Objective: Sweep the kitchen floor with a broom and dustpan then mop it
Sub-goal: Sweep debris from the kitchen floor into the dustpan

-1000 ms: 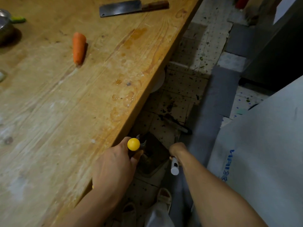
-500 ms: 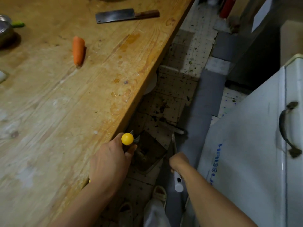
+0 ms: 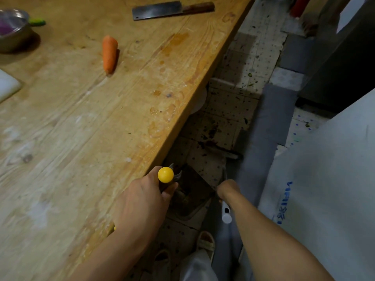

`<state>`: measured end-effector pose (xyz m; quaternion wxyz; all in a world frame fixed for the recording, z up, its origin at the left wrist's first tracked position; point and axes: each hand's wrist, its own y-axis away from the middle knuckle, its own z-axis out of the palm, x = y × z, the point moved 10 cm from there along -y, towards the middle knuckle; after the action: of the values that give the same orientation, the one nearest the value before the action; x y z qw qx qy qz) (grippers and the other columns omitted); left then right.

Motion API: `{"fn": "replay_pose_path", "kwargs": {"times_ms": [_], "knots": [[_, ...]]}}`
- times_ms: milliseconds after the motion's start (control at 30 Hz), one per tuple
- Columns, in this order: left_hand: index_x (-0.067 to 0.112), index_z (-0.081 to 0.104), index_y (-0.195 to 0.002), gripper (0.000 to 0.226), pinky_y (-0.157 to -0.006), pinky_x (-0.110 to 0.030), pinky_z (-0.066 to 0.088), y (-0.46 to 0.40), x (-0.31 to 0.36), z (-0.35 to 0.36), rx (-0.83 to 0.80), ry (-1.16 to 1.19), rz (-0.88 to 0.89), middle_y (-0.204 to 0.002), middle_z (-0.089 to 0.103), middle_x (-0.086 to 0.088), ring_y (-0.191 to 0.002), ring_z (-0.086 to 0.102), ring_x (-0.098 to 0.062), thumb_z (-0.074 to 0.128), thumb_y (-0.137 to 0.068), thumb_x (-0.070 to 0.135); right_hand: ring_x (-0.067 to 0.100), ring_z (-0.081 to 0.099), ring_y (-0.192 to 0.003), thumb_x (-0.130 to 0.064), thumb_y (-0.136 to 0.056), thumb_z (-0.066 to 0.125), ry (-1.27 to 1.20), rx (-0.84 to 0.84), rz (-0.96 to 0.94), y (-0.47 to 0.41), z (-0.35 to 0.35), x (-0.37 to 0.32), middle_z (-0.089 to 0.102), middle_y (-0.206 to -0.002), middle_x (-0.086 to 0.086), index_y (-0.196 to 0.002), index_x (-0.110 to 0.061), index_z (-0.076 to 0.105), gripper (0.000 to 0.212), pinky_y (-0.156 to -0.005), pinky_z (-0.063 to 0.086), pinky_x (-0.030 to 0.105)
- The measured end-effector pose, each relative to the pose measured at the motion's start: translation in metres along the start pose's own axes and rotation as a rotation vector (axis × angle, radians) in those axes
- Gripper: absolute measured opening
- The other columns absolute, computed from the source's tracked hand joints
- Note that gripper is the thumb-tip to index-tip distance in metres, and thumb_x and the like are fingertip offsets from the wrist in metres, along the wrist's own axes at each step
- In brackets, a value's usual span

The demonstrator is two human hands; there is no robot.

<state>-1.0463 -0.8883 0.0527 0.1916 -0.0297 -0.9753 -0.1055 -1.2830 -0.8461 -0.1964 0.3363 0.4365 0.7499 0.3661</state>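
Left hand: the left hand curls tight around a dark handle topped with a yellow knob, right at the tabletop's near right edge; the fingers wrap it from the far side, thumb on the near side.
Right hand: the right hand reaches down toward the floor and clenches a slim broom handle, whose white end sticks out behind the wrist.
Dustpan: one dark dustpan sits low between the two hands, below the tabletop's edge, with dark debris in it.
Broom: one broom; its dark head lies on the floor beyond the dustpan, amid dark specks on the tiles.
Tabletop: one carrot lies well in from the right edge; one cleaver lies flat near the far edge; one metal bowl sits at the far left, and a white board's corner shows at the left edge.
Floor: pale dotted tiles, a grey mat running along them, a white appliance at the right.
Feet: two sandals show at the bottom edge.
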Motion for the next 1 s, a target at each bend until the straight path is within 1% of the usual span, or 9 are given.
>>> {"fn": "replay_pose_path", "kwargs": {"times_ms": [100,200,333,400,533,633,700,867,1000], "knots": [[0.039,0.045,-0.103,0.022,-0.045,-0.023,0.036,-0.001,0.004,0.004,-0.004,-0.019,0.006,-0.063,0.045,0.012,-0.061,0.05,-0.015,0.052,-0.087,0.053,0.018,0.056,-0.074,-0.004,-0.092,0.049,-0.122,-0.027,-0.066,-0.009,-0.008,-0.017,0.059,-0.101,0.013,-0.123,0.003,0.055,0.033,-0.068,0.044,0.022],[0.04,0.044,-0.105,0.023,-0.041,-0.022,0.025,0.0,0.008,0.005,-0.002,-0.042,0.02,-0.059,0.041,0.014,-0.057,0.044,-0.012,0.05,-0.088,0.054,0.016,0.053,-0.067,-0.002,-0.091,0.049,-0.157,-0.024,-0.079,-0.006,-0.009,-0.02,0.055,-0.089,0.01,-0.124,0.003,0.055,0.034,-0.065,0.048,0.023],[0.037,0.046,-0.106,0.023,-0.046,-0.024,0.035,0.004,0.005,0.002,-0.022,0.01,0.036,-0.064,0.048,0.011,-0.061,0.05,-0.015,0.051,-0.088,0.051,0.032,0.063,-0.09,0.001,-0.09,0.05,-0.154,-0.005,0.022,0.012,-0.003,0.001,0.055,-0.084,0.017,-0.114,0.006,0.057,0.026,-0.082,0.055,0.037],[0.036,0.047,-0.107,0.024,-0.05,-0.026,0.043,0.009,0.001,-0.002,-0.037,0.019,0.03,-0.071,0.053,0.008,-0.066,0.057,-0.019,0.051,-0.089,0.05,0.028,0.061,-0.077,-0.001,-0.091,0.048,-0.145,0.001,0.03,0.026,0.0,0.01,0.052,-0.074,0.014,-0.114,0.004,0.056,0.024,-0.075,0.055,0.034],[0.033,0.049,-0.106,0.024,-0.054,-0.029,0.048,0.022,-0.007,-0.01,-0.026,0.0,0.007,-0.075,0.057,0.004,-0.072,0.061,-0.022,0.051,-0.088,0.05,0.02,0.052,-0.054,-0.002,-0.092,0.048,-0.062,-0.022,0.018,0.05,0.005,0.021,0.053,-0.065,0.012,-0.113,0.006,0.056,0.024,-0.046,0.046,0.026],[0.033,0.05,-0.11,0.026,-0.057,-0.031,0.052,0.03,-0.014,-0.01,-0.048,0.017,-0.013,-0.08,0.062,0.002,-0.07,0.06,-0.02,0.052,-0.089,0.048,0.021,0.051,-0.052,0.001,-0.091,0.05,-0.06,-0.09,0.033,0.066,0.022,0.021,0.051,-0.066,0.013,-0.095,0.002,0.057,0.009,-0.04,0.042,0.025],[0.034,0.05,-0.112,0.028,-0.057,-0.032,0.052,0.034,-0.017,-0.011,-0.048,0.011,-0.017,-0.081,0.062,0.003,-0.071,0.06,-0.019,0.051,-0.089,0.049,0.02,0.049,-0.05,0.0,-0.091,0.049,-0.083,-0.119,0.021,0.074,0.034,0.017,0.051,-0.066,0.012,-0.083,-0.006,0.049,0.01,-0.037,0.039,0.022],[0.035,0.05,-0.11,0.026,-0.048,-0.026,0.042,0.038,-0.023,-0.015,-0.057,0.005,-0.053,-0.077,0.061,0.003,-0.066,0.059,-0.019,0.053,-0.088,0.049,0.017,0.042,-0.046,-0.006,-0.096,0.043,-0.355,-0.229,0.008,0.086,0.048,0.0,0.047,-0.065,0.011,-0.096,-0.003,0.05,0.007,-0.033,0.036,0.013],[0.034,0.049,-0.106,0.023,-0.043,-0.024,0.035,0.04,-0.021,-0.017,-0.061,-0.009,-0.05,-0.073,0.059,0.006,-0.062,0.056,-0.015,0.052,-0.088,0.05,0.012,0.041,-0.039,-0.011,-0.1,0.04,-0.492,-0.325,0.023,0.092,0.037,-0.018,0.044,-0.069,0.008,-0.081,-0.005,0.045,0.021,-0.03,0.033,0.011]]}}
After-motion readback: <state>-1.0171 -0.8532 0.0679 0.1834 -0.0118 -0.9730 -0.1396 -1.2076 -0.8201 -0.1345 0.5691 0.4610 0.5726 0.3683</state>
